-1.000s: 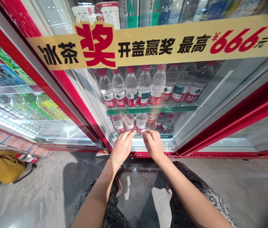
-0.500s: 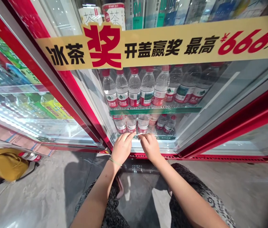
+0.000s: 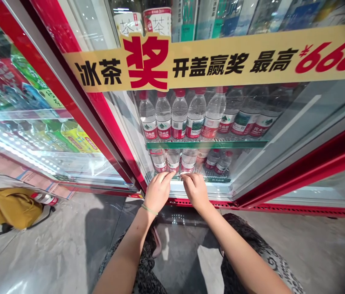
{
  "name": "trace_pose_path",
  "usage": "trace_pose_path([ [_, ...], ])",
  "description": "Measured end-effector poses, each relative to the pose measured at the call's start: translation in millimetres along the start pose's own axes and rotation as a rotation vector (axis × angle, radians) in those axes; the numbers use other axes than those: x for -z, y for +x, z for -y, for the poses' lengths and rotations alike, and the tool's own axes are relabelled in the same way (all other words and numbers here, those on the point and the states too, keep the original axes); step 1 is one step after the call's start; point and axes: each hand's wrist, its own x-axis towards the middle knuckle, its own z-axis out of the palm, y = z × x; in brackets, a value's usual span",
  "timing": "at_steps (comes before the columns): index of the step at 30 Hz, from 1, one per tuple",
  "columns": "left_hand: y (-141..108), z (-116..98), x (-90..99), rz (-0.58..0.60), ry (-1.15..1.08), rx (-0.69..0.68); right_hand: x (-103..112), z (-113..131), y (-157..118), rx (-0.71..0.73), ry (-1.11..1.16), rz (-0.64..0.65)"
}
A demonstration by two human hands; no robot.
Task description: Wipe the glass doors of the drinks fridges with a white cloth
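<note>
Mustard-yellow backpack (image 3: 14, 207) on grey floor (image 3: 65, 245), red-labelled bottle (image 3: 46, 199) beside it

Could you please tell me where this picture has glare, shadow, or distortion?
In the head view, the white strip lights at left glare, and the grey tiled floor shows a dark shadow and a bright reflection at lower left; also in the head view, the red metal door frames slant outward, probably partly wide-angle distortion, and the right corners go black.

glossy grey floor (image 3: 74, 253), clear plastic bottles (image 3: 179, 112), matt yellow bag (image 3: 14, 207)
</note>
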Motion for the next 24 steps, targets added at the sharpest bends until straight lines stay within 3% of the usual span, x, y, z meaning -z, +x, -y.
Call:
trace_pose_path([
  [4,-3,5,2.0,-0.002,0.004,0.003,-4,6,5,0.014,0.005,0.053],
  [8,-4,9,7.0,-0.011,0.006,0.018,-5,10,7,-0.025,-0.017,0.025],
  [13,-3,9,11.0,-0.005,0.011,0.034,-3,15,7,0.047,-0.031,0.134],
  [19,-1,8,10.1,-0.029,0.004,0.040,0,15,12,0.028,-0.041,0.062],
  [24,-6,13,13.6,-0.014,-0.006,0.061,-8,25,14,0.067,-0.038,0.137],
])
